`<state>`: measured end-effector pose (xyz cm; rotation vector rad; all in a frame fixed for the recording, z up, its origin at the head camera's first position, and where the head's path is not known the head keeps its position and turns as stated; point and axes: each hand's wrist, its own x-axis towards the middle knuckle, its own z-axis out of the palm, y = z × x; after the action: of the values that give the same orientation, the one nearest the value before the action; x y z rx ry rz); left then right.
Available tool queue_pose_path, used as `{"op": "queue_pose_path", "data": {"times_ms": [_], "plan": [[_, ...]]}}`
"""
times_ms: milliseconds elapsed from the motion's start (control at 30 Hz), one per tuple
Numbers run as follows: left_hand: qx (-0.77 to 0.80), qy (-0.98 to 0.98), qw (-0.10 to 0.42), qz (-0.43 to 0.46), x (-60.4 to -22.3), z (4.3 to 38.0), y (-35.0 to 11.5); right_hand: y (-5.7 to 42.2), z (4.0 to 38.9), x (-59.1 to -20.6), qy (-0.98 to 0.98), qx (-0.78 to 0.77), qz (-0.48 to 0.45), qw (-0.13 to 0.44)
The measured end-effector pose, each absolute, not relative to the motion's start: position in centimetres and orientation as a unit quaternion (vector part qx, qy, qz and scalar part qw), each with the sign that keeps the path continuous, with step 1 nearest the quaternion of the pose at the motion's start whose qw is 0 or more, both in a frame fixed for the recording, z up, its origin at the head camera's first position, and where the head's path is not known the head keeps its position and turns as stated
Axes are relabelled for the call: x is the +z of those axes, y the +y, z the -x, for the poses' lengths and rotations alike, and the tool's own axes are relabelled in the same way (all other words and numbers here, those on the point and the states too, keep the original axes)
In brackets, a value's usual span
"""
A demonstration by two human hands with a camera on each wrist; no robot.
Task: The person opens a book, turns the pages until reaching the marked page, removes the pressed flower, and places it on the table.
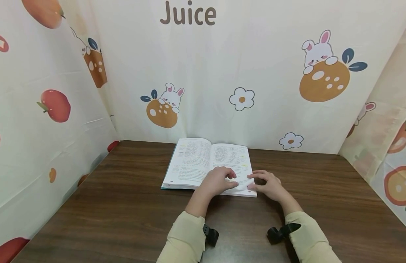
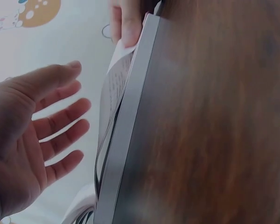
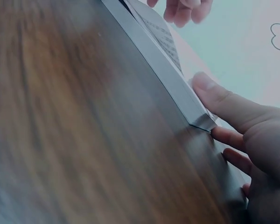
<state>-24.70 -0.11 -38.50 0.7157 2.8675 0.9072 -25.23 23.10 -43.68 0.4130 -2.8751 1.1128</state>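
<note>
An open book [image 1: 194,160] with printed pages and yellow marks lies on the table. My left hand [image 1: 219,180] hovers over the lower part of its right page, fingers loosely bent and apart. In the left wrist view, nothing is between the thumb and fingers of the left hand [image 2: 32,126]. At the book's right edge, near the lower corner, my right hand [image 1: 266,185] pinches a page [image 2: 114,84], which bows up from the stack. The right wrist view has the thumb of the right hand [image 3: 266,135] on top and a finger against the corner.
The brown wooden table [image 1: 107,212] extends around the book. Behind it hangs a pale printed curtain [image 1: 206,73], close to the book's far edge, with further curtains at both sides. A black strap-on camera [image 1: 211,235] sits on each wrist.
</note>
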Motion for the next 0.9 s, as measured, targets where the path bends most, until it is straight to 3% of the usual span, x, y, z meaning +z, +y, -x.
{"op": "queue_pose_path", "data": {"times_ms": [267,633,900], "plan": [[0.236,0.948,-0.002,-0.212,-38.8,24.3,0.8,22.5,25.5,-43.5,-0.93,0.35,-0.102,0.046],[0.21,0.962,-0.019,-0.171,-39.4,24.1,1.9,21.1,25.4,-43.0,-0.931,0.362,-0.04,0.039],[0.2,0.963,-0.058,-0.17,-39.6,24.3,2.1,21.4,25.3,-42.8,-0.924,0.381,-0.023,0.02]]}}
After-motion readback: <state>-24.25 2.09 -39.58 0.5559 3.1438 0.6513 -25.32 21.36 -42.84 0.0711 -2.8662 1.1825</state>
